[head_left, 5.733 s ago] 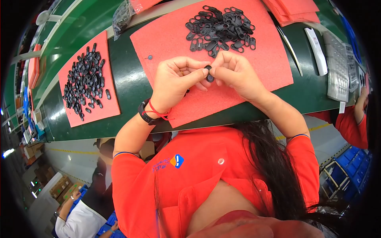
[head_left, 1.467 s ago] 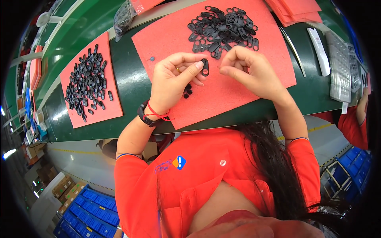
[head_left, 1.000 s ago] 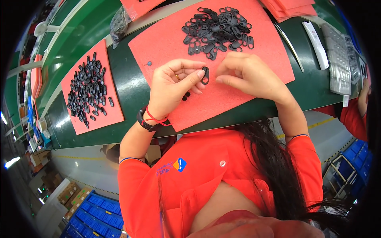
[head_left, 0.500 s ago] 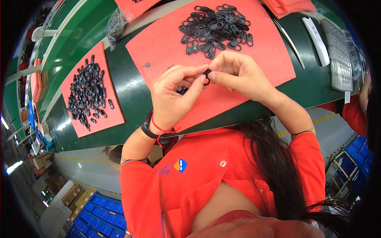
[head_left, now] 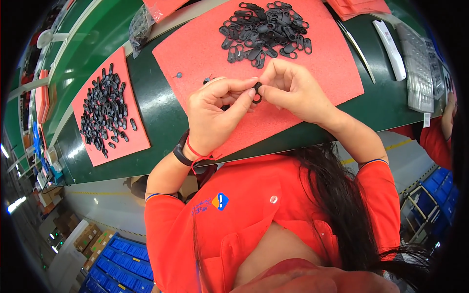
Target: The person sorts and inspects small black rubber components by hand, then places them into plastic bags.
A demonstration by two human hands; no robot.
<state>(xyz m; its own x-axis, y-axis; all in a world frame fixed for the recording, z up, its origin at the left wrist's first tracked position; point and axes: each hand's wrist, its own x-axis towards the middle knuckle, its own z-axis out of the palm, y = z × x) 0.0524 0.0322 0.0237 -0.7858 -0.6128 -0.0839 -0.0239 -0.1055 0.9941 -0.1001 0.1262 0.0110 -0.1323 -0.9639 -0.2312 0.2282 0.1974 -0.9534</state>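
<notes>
Between my hands, above the large red foam mat (head_left: 337, 73), is a small black oval part with a ring-shaped hole (head_left: 257, 93). My left hand (head_left: 217, 107) pinches it between thumb and fingertips; more black pieces show partly in its palm. My right hand (head_left: 295, 93) grips the same part from the other side with thumb and forefinger. Beyond my hands lies a heap of black oval parts with holes (head_left: 266, 31). To the left, many smaller black oval pieces (head_left: 105, 107) are spread on a smaller red foam mat (head_left: 139, 134).
A small grey-blue round bit (head_left: 179, 75) lies on the large mat. On the green table (head_left: 161, 102), a white curved strip (head_left: 359, 53), a white long tool (head_left: 390, 51) and clear plastic trays (head_left: 415, 73) are at right. A clear bag (head_left: 140, 31) sits at far left. Another person's arm (head_left: 448, 119) shows at right.
The held part has tilted slightly, and its ring shows more plainly. Both hands stay pinched together in nearly the same place. The view has shifted a little.
</notes>
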